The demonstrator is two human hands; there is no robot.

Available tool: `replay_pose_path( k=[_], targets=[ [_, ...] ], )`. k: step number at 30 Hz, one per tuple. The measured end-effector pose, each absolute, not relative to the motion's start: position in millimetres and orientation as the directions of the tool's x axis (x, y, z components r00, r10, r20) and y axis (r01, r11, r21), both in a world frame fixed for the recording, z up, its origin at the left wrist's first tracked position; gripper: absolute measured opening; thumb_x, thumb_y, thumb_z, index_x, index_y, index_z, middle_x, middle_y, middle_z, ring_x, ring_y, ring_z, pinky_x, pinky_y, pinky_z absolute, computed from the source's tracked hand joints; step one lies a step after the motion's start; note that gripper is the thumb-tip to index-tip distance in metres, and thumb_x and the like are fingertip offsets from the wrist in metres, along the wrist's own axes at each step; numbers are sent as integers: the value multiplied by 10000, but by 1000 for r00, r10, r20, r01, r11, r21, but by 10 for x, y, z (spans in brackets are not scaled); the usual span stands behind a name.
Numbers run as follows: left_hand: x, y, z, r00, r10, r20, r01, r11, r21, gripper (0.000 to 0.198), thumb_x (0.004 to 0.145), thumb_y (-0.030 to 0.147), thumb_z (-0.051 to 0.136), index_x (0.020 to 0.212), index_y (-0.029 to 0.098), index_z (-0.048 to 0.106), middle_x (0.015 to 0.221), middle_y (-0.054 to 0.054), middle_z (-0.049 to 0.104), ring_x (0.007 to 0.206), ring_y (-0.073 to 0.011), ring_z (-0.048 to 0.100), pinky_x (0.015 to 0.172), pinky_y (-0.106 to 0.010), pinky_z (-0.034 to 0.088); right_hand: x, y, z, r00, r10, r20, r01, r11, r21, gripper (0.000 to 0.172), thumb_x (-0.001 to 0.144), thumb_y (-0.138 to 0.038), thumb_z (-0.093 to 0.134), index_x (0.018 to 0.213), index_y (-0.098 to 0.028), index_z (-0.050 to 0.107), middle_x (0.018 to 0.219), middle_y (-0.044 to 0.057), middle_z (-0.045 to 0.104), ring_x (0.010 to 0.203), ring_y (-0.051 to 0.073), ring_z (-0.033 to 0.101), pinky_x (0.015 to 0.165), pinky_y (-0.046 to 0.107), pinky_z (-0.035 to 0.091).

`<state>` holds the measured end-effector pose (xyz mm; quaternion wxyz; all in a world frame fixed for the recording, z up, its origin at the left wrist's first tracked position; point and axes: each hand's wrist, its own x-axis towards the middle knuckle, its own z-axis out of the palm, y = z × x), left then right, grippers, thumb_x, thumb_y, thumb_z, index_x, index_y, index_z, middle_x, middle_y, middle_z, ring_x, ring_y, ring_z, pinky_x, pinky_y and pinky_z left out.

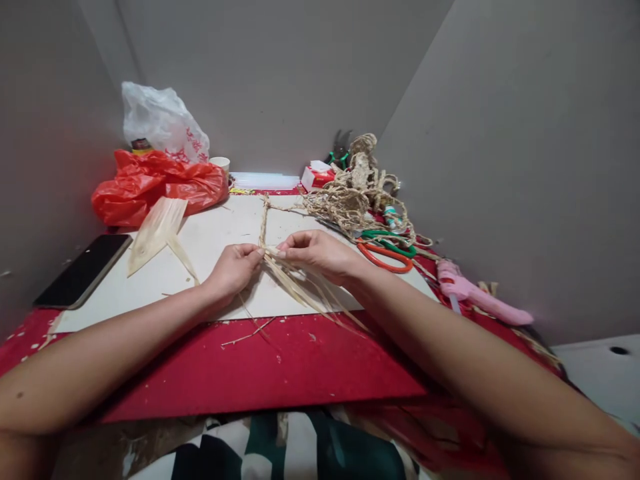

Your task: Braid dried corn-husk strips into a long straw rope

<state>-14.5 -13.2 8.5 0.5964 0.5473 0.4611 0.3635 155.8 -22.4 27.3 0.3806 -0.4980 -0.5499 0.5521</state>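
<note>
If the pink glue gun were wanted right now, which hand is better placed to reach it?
Probably the right hand: the glue gun lies on that side, and the left hand would have to reach across. Both are busy, though, at the braid and loose strands.

A red table [280, 373], hemmed in by grey

Beyond the left hand [235, 270] and right hand [320, 253] stands a plain back wall [280, 73]. A left wall [40, 133] rises on the left hand's outer side; a right wall [525, 167], on the right hand's outer side, meets the back wall at a slanting seam [417, 70]. Far right of the right hand is a pale surface [590, 373] with a dark hole [620, 350]. The light is dim.
</note>
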Motion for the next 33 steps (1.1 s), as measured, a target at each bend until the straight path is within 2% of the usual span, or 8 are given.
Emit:
replay_pose_path(
  k=[10,13,18,21,24,27,30,33],
  targets=[
    [-143,-133,82,321,934,-158,111,129,985,259,833,254,492,593,159,476,419,68,297,356,-33,208,425,-250,101,1481,-172,275,-208,961,-182,310,-111,-944,165,643,-200,659,576,-142,519,493,-45,467,450,49,356,467,204,275],
    [-147,-139,83,334,930,-155,112,124,986,258,828,282,498,597,167,474,420,68,300,356,-37,212,425,-253,107,1462,-174,315,-232,941,-248,297,-174,-939,157,672,-187,628,590,-151,499,471,-37,487,415,55,386,447,202,300],
    [-153,-137,61,340,930,-137,110,106,988,271,821,302,500,584,174,467,423,65,304,365,-41,209,434,-258,114,1444,-157,329,-262,917,-302,227,-245,-943,127,692,-156,600,732,-183,482,486,-45,497,420,85,452,454,217,373],
    [-154,-135,51,358,926,-121,122,82,989,262,824,300,490,594,173,478,420,64,302,369,-44,211,438,-254,109,1469,-141,326,-343,892,-294,363,-162,-918,92,752,-216,567,707,-170,502,471,-55,433,399,61,371,413,197,299],
    [-156,-136,57,385,916,-110,134,62,989,245,823,295,487,613,169,489,410,69,290,369,-46,205,438,-248,107,1496,-127,366,-364,892,-266,567,-14,-823,194,780,-265,548,630,-152,499,485,-59,381,419,48,297,418,202,230],
    [-158,-134,64,414,905,-97,166,29,986,235,811,288,492,612,163,502,411,68,297,379,-49,204,436,-243,122,1494,-111,441,-367,901,-233,721,117,-683,224,788,-257,529,596,-150,488,506,-50,380,468,62,307,453,215,234],
    [-163,-114,45,436,899,-51,204,-43,978,220,790,282,503,615,153,536,436,57,336,409,-55,233,441,-237,163,1461,-105,513,-391,894,-220,802,213,-558,235,798,-191,483,567,-153,463,521,-29,414,507,76,345,489,224,259],
    [-173,-82,13,423,906,22,267,-148,952,226,770,289,512,598,146,546,481,40,386,451,-63,279,457,-230,199,1431,-121,547,-396,899,-186,821,256,-511,226,763,-116,475,544,-158,443,528,-15,438,526,84,371,507,228,270]
  ],
)
